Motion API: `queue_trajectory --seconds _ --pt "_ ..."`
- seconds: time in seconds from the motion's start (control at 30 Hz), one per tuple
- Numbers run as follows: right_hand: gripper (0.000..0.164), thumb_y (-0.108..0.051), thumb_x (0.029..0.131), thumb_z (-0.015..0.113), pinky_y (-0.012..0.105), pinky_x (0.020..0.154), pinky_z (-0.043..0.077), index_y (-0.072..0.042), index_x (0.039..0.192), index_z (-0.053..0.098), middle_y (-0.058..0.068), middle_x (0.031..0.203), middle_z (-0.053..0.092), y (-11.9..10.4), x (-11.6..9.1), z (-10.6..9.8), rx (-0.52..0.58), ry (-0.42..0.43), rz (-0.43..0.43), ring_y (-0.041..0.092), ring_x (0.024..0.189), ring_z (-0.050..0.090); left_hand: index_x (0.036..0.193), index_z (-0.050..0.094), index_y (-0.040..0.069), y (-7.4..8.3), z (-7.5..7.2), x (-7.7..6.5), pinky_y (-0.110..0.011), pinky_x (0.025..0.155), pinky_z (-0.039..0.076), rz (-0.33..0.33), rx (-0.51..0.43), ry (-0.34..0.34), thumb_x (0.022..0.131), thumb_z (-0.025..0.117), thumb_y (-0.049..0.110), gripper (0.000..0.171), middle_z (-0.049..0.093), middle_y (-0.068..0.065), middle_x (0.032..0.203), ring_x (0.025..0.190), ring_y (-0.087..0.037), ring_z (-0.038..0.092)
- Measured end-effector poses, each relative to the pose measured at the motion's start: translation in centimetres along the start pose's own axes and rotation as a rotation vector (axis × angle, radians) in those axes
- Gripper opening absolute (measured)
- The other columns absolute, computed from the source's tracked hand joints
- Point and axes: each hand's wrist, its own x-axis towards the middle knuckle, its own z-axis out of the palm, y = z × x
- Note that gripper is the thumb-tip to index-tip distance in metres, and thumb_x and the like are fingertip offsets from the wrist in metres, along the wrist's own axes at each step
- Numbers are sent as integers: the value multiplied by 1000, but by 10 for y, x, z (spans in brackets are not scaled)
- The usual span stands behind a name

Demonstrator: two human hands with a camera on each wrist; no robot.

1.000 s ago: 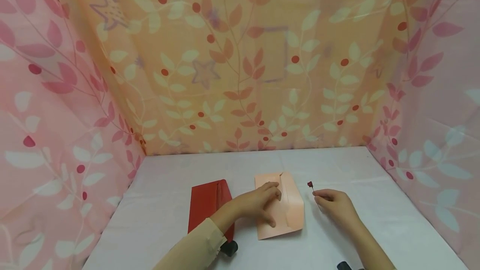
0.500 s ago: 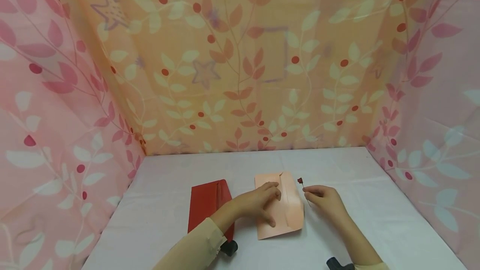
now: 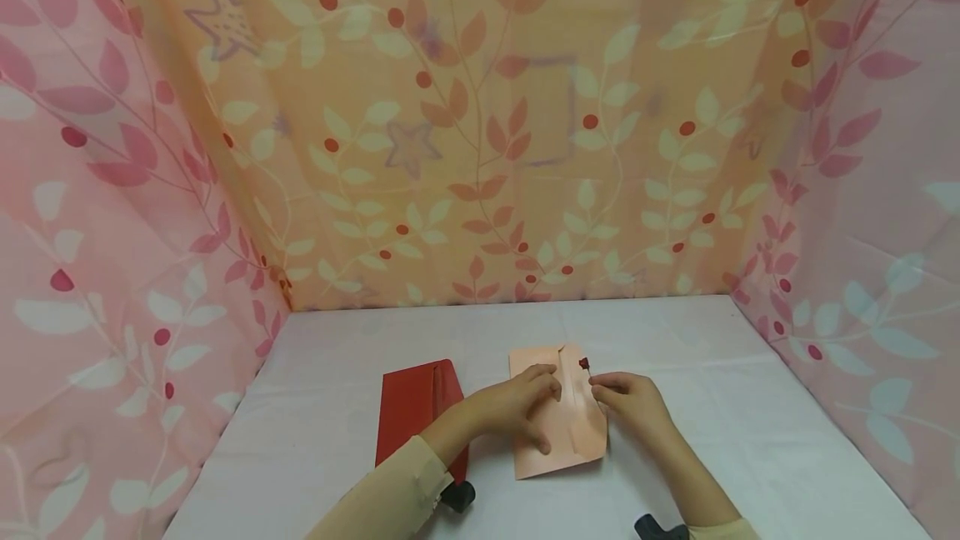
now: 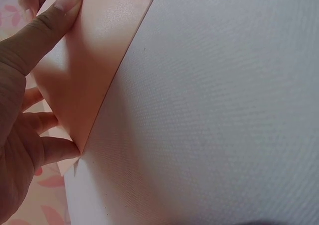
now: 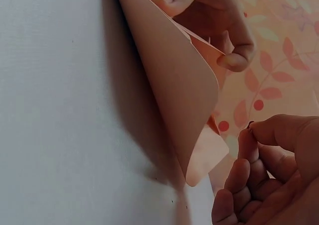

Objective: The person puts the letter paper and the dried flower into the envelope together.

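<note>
A pale pink envelope (image 3: 590, 432) lies with its flap side to the right, near the middle of the white table. My left hand (image 3: 517, 408) holds it, with the thumb pressing its face in the left wrist view and the other fingers bent at the opposite edge. In the right wrist view the envelope's flap (image 5: 174, 85) stands out from the body. My right hand (image 3: 637, 405) pinches a small red flower (image 3: 584, 363) by its thin stem, between thumb and forefinger. The flower's head is over the envelope's right side. In the right wrist view the fingers mostly hide it.
A red envelope (image 3: 405, 407) lies to the left, partly under my left forearm. Black wrist devices (image 3: 459, 496) sit at both wrists. Flower-patterned cloth (image 3: 480, 148) closes the back and both sides of the white table (image 3: 337, 340).
My right hand has moved left with the flower, from beside the pink envelope to over its right edge. The left hand has kept its place on the envelope.
</note>
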Motion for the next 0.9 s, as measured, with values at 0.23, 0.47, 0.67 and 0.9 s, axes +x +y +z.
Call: queue_trajectory --seconds 0.23,0.47,0.67,0.9 --pt "24 -16 92 74 23 63 52 -2 111 77 8 101 77 -1 3 13 84 -7 53 13 80 62 123 47 30 -1 0 -2 -34 113 43 24 3 3 73 90 47 68 28 -5 165 146 -22 40" --pt "26 -12 95 71 27 52 52 2 117 73 5 78 64 -2 3 24 236 -41 129 13 56 56 124 47 30 1 -1 -2 -35 112 44 17 -7 2 73 90 47 68 26 -5 166 146 -21 40" --pt "23 -9 95 70 24 49 50 3 114 73 6 77 65 -1 1 34 249 -37 119 12 54 55 123 47 31 0 0 -2 -37 113 44 12 -17 8 73 90 47 68 25 -3 167 147 -22 39" --pt "19 -8 94 71 22 46 41 3 110 74 6 70 62 3 2 41 259 -42 97 12 54 50 123 46 32 -4 2 -1 -38 113 43 29 -6 30 74 89 49 68 25 -2 166 148 -22 37"
